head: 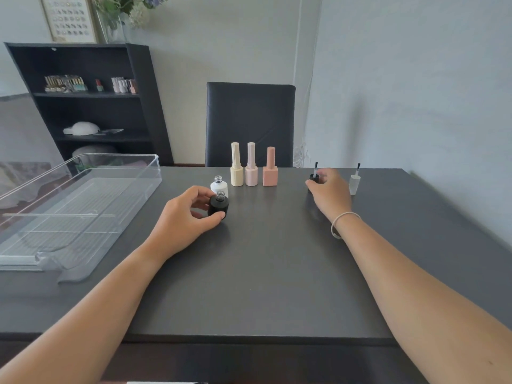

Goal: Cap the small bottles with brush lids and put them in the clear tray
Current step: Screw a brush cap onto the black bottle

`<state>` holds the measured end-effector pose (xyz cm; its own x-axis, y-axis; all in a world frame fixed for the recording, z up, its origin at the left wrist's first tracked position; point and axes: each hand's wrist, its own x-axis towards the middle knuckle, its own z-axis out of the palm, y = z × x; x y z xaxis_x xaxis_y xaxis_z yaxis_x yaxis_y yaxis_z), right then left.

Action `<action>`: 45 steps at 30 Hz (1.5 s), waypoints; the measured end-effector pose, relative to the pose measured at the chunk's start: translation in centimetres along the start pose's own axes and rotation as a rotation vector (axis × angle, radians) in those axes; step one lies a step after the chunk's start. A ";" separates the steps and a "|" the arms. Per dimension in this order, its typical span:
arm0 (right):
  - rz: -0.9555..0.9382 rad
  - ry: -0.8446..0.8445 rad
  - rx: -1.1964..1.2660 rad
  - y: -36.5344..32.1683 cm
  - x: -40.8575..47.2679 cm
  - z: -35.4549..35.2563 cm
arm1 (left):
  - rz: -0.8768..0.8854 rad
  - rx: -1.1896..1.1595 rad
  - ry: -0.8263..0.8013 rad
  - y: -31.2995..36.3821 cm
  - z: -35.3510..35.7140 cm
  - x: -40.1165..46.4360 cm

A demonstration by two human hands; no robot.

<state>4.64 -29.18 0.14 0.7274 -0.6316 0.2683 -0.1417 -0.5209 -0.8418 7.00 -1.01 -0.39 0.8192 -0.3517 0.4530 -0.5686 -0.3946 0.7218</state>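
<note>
A small black bottle (219,205) with an uncapped neck stands mid-table, and my left hand (184,217) curls around it, thumb and fingers on its sides. Just behind it stands a white uncapped bottle (219,185). My right hand (329,191) grips a black brush lid (314,177) standing brush-up on the table at the right. A frosted clear brush lid (355,182) stands brush-up just right of that hand. The clear tray (83,206) sits at the table's left with nothing inside.
Three tall capped bottles, yellow (237,167), pale pink (251,167) and salmon (270,169), stand in a row at the table's far edge. A black chair (249,123) is behind them, a dark shelf unit (91,101) at the back left.
</note>
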 end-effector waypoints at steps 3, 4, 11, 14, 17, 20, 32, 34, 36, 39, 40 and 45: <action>-0.015 -0.014 0.003 0.0 -0.3 0.1 | 0.015 0.012 0.004 0.0 0.0 0.0; -0.032 -0.036 0.009 -0.2 -0.5 0.2 | 0.019 0.014 0.003 0.0 0.0 0.0; -0.277 -0.330 0.129 -3.1 -4.4 1.7 | 0.050 0.030 0.012 0.1 0.0 -0.2; -0.336 -0.454 0.227 -4.2 -5.9 1.7 | 0.067 0.037 0.030 0.2 0.1 -0.4; -0.350 -0.543 0.304 -4.8 -6.6 1.2 | 0.080 0.061 0.027 0.2 0.1 -0.4; -0.363 -0.564 0.352 -5.1 -7.0 0.7 | 0.092 0.070 0.033 0.2 0.1 -0.4; -0.384 -0.539 0.378 -5.0 -7.1 0.6 | 0.116 0.073 0.035 0.0 0.2 -0.4; -0.387 -0.534 0.369 -4.9 -7.1 0.7 | 0.119 0.081 0.032 0.0 0.2 -0.4; -0.398 -0.529 0.354 -4.8 -7.1 0.8 | 0.123 0.086 0.028 0.1 0.2 -0.4; -0.415 -0.520 0.336 -4.8 -7.1 1.0 | 0.128 0.086 0.020 0.1 0.2 -0.5; -0.417 -0.519 0.327 -4.8 -7.1 1.0 | 0.130 0.090 0.016 0.1 0.2 -0.5; -0.444 -0.538 0.284 -4.9 -7.3 1.1 | 0.150 0.112 -0.005 0.2 0.2 -0.5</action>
<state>0.77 -21.42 1.77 0.9138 0.0096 0.4061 0.3671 -0.4473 -0.8156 6.47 -1.08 -0.63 0.7246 -0.4179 0.5480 -0.6891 -0.4296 0.5835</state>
